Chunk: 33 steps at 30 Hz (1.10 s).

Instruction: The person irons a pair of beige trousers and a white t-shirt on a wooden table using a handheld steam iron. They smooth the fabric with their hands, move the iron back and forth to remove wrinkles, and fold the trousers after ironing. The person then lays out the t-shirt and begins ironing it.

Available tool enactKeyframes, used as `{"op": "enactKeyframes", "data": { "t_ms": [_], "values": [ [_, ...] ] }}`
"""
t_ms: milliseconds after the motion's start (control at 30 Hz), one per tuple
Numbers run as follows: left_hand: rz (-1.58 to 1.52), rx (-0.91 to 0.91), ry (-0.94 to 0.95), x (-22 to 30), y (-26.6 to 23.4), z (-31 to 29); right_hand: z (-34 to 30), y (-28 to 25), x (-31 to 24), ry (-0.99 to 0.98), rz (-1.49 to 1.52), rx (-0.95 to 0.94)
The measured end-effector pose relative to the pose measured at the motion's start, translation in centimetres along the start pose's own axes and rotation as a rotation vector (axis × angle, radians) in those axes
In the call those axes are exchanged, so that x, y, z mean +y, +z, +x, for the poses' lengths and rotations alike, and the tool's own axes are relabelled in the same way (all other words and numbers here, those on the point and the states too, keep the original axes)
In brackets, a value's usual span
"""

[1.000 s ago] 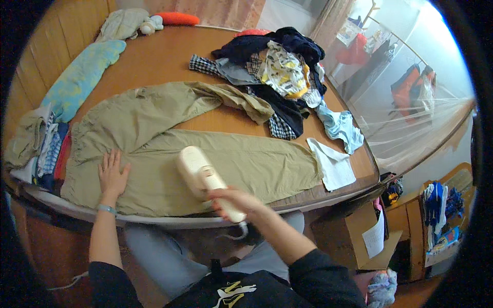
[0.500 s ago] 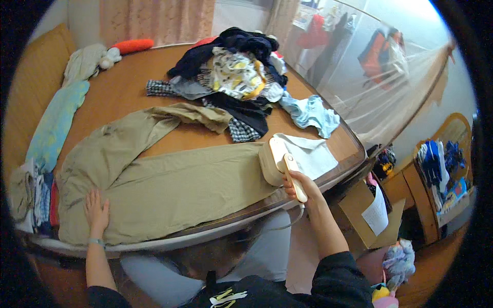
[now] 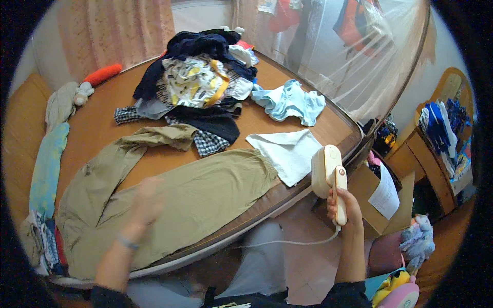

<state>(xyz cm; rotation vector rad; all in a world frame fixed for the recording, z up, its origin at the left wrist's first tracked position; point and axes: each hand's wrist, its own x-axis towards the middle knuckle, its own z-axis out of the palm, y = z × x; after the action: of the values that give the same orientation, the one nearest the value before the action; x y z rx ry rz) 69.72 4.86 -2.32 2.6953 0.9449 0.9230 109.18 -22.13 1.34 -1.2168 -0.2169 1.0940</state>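
Khaki trousers [image 3: 195,197] lie spread along the near side of the bed, one leg bent back toward the middle. My right hand [image 3: 350,209] grips the handle of a cream handheld garment iron [image 3: 324,172], its white cord trailing toward my lap. The iron is off the bed's right edge, clear of the fabric. Beside the trousers' waistband lies a white folded cloth [image 3: 290,154]. My left hand [image 3: 148,201] is over the trousers' left part, its fingers smeared by motion. Whether it touches the fabric I cannot tell.
A heap of clothes [image 3: 195,82] covers the bed's far middle, with a light blue garment [image 3: 292,102] to its right. Folded clothes [image 3: 46,241] line the left edge. An open cardboard box [image 3: 362,205] stands right of the bed, below a mosquito net [image 3: 359,87].
My right hand has carried the iron rightward off the bed, away from the waistband. My left hand has lifted from the trouser leg and moved right. The view has shifted to the right.
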Motion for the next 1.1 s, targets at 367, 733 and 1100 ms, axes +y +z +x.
{"op": "enactKeyframes", "data": {
  "t_ms": [367, 733, 1100],
  "values": [
    [-0.065, -0.643, 0.459, 18.5, 28.6, 23.7, -2.1, -2.8, -0.8, 0.071, 0.111, -0.01],
    [-0.223, -0.206, 0.288, 12.9, 18.6, 22.7, 5.5, -1.3, -2.9, 0.062, 0.016, -0.153],
    [0.182, 0.135, -0.699, -7.3, -9.6, -6.7, 18.3, -1.1, -1.8, 0.109, -0.124, -0.225]
  ]
}}
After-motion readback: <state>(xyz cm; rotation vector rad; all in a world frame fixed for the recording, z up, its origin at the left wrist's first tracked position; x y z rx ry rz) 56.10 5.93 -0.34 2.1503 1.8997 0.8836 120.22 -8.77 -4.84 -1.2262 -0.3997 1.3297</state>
